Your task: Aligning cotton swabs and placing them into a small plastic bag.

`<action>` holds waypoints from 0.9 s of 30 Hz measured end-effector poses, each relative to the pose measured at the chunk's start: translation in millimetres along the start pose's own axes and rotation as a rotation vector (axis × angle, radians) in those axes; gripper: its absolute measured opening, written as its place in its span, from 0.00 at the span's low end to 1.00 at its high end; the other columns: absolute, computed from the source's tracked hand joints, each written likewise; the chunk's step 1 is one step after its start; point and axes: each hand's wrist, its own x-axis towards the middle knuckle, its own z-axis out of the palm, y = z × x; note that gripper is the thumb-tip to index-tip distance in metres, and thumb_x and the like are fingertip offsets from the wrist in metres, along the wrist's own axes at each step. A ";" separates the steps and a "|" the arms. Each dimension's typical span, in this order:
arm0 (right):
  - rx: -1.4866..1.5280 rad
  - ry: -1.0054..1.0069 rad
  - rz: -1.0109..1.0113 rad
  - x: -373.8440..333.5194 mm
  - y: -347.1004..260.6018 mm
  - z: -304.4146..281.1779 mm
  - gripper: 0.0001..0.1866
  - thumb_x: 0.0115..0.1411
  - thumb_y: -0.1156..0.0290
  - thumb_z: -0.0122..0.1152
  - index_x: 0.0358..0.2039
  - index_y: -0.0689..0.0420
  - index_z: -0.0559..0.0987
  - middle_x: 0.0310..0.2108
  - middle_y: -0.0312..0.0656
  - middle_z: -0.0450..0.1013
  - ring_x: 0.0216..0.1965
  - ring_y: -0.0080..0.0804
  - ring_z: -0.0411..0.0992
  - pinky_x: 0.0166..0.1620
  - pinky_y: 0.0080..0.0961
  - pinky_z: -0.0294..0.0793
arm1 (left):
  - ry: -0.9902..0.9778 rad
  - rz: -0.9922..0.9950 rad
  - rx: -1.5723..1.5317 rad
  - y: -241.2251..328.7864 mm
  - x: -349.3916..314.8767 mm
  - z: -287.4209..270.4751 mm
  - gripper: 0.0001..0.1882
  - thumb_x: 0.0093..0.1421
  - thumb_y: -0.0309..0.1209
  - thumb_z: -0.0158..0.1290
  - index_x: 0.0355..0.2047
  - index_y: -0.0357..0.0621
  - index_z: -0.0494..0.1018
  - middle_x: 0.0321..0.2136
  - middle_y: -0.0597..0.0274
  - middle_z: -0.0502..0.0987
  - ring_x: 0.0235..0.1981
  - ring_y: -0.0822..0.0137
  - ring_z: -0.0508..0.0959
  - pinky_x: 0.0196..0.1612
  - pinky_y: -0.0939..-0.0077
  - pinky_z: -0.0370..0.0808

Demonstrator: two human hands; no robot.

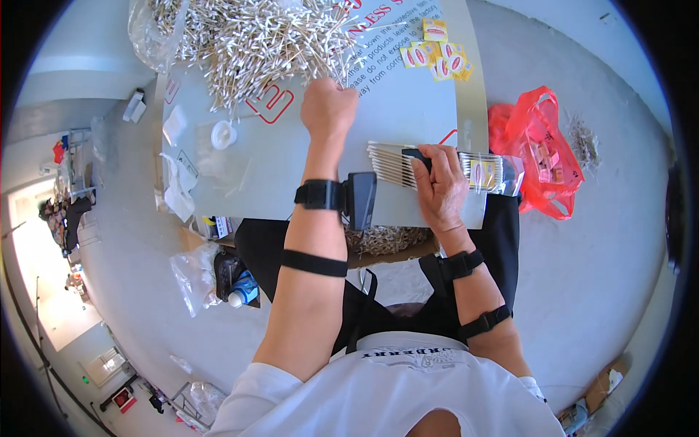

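A large loose heap of white-tipped cotton swabs (269, 54) covers the far left part of the table. At its near edge my left hand (329, 109) is closed, knuckles up; whatever its fingers pinch is hidden. Closer to me on the right, my right hand (442, 182) grips a clear bag of cotton swabs (494, 173) with a yellow label inside. A row of swab ends (389, 164) fans out leftward from under the fingers. Beside the thumb and fingertips shows a small dark block (416, 157), partly covered by the hand.
Yellow label cards (435, 57) lie at the table's far right. A red plastic bag (535, 120) stands beyond the right edge. On the left are a round white lid (223, 135) and white scraps (178, 186). Below the near edge sits a box of swabs (389, 242).
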 end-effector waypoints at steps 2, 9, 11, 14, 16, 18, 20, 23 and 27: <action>0.007 0.000 -0.003 0.5 0.3 -0.8 0.09 0.58 0.70 0.62 0.39 0.56 0.77 0.36 0.43 0.73 0.33 0.44 0.76 0.35 0.35 0.75 | -0.159 0.017 -0.287 -15.0 -5.1 0.3 0.10 0.50 0.31 0.54 0.23 0.34 0.76 0.22 0.47 0.79 0.22 0.53 0.80 0.28 0.62 0.76; -0.009 0.002 -0.011 -0.3 1.6 0.7 0.09 0.58 0.70 0.62 0.39 0.56 0.77 0.35 0.41 0.73 0.32 0.44 0.75 0.34 0.35 0.75 | -0.132 -0.231 -1.040 -19.2 -13.6 -16.1 0.03 0.55 0.20 0.50 0.28 0.32 0.73 0.19 0.59 0.76 0.15 0.72 0.72 0.15 0.78 0.66; -0.007 -0.004 -0.002 -0.9 1.8 0.4 0.08 0.58 0.71 0.62 0.38 0.56 0.77 0.34 0.41 0.73 0.32 0.44 0.75 0.34 0.35 0.75 | -0.021 -0.201 -1.111 -16.8 -14.0 -17.9 0.04 0.58 0.18 0.49 0.32 0.32 0.73 0.20 0.59 0.76 0.16 0.72 0.73 0.16 0.82 0.65; 0.020 0.007 -0.011 -0.6 1.4 -1.2 0.07 0.58 0.72 0.61 0.38 0.56 0.77 0.34 0.41 0.73 0.32 0.44 0.75 0.34 0.35 0.75 | 0.143 -0.113 -1.078 -13.2 -18.4 -11.6 0.05 0.59 0.18 0.49 0.32 0.34 0.75 0.21 0.61 0.76 0.18 0.73 0.74 0.19 0.81 0.67; 0.033 0.001 0.001 -1.4 -0.2 0.5 0.07 0.58 0.73 0.60 0.38 0.56 0.77 0.34 0.41 0.73 0.32 0.44 0.75 0.34 0.35 0.75 | 0.145 0.060 -0.902 -26.2 -17.7 -6.6 0.04 0.59 0.20 0.51 0.33 0.35 0.76 0.23 0.61 0.78 0.20 0.71 0.76 0.21 0.78 0.69; 0.037 -0.009 0.023 -2.7 1.5 1.2 0.07 0.58 0.74 0.59 0.38 0.57 0.77 0.34 0.41 0.73 0.32 0.44 0.75 0.34 0.35 0.75 | 0.132 0.223 -0.724 -26.9 -22.3 -1.4 0.05 0.59 0.21 0.53 0.35 0.36 0.77 0.26 0.60 0.79 0.23 0.69 0.77 0.24 0.75 0.71; 0.071 0.074 -0.015 -2.7 7.0 1.7 0.07 0.59 0.76 0.57 0.38 0.57 0.77 0.34 0.41 0.73 0.33 0.44 0.75 0.35 0.35 0.75 | 0.021 0.680 -0.329 -15.2 -31.4 5.2 0.07 0.56 0.20 0.54 0.35 0.42 0.78 0.29 0.61 0.78 0.30 0.63 0.78 0.32 0.70 0.74; 0.119 0.094 0.009 -3.9 7.9 3.1 0.07 0.59 0.78 0.56 0.39 0.58 0.77 0.36 0.44 0.72 0.36 0.45 0.74 0.38 0.34 0.75 | 0.022 0.836 -0.003 -7.1 -42.6 3.8 0.08 0.54 0.21 0.55 0.33 0.45 0.79 0.33 0.63 0.77 0.39 0.58 0.75 0.42 0.67 0.74; 0.111 0.122 -0.001 -2.7 4.7 2.6 0.08 0.61 0.80 0.54 0.40 0.60 0.76 0.39 0.47 0.70 0.40 0.45 0.73 0.42 0.31 0.75 | -0.024 0.834 0.008 -12.2 -59.5 0.4 0.09 0.52 0.21 0.56 0.35 0.45 0.78 0.36 0.64 0.75 0.45 0.57 0.72 0.50 0.65 0.71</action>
